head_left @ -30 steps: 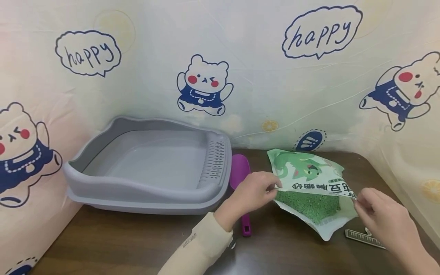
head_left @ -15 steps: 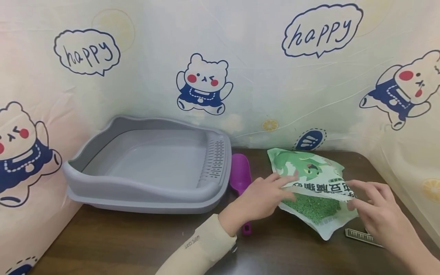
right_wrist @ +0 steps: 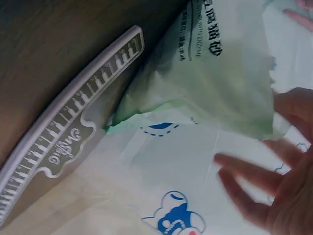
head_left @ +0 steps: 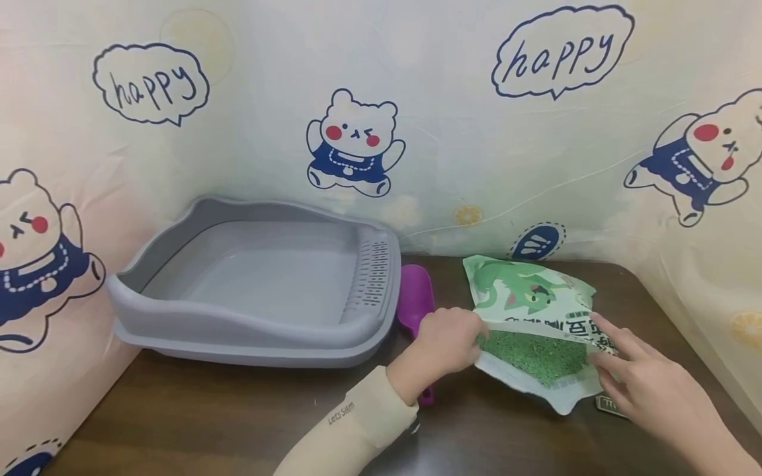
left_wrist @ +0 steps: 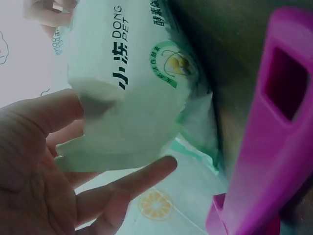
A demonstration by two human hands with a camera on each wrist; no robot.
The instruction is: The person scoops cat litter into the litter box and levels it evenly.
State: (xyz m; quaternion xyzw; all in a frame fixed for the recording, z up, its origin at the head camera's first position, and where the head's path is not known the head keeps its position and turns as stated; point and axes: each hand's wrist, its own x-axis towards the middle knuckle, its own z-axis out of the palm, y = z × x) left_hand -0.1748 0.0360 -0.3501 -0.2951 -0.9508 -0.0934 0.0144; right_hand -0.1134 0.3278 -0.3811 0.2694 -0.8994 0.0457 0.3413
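A green and white bag of cat litter (head_left: 530,291) lies at the right of the table, its mouth towards me. Green litter pellets (head_left: 536,357) show below the printed front's edge. My left hand (head_left: 449,337) holds the left end of that edge; in the left wrist view its thumb and index finger pinch the pale film while the other fingers stretch out. On the other side, my right hand (head_left: 649,377) has the bag's right corner between thumb and index finger, its remaining fingers spread, as the right wrist view shows.
A grey litter box (head_left: 238,330) with a slotted side panel stands at the left. Between it and the bag lies a purple scoop (head_left: 417,301), partly behind my left hand. A pale strip with a piano-key pattern (right_wrist: 63,122) lies beside the bag. Printed cloth (head_left: 440,132) walls the table.
Both hands loosened from the bag's edge with fingers spread, then took it again. The left fingers have curled in, the right hand has shifted slightly left, and the bag's mouth gapes more.
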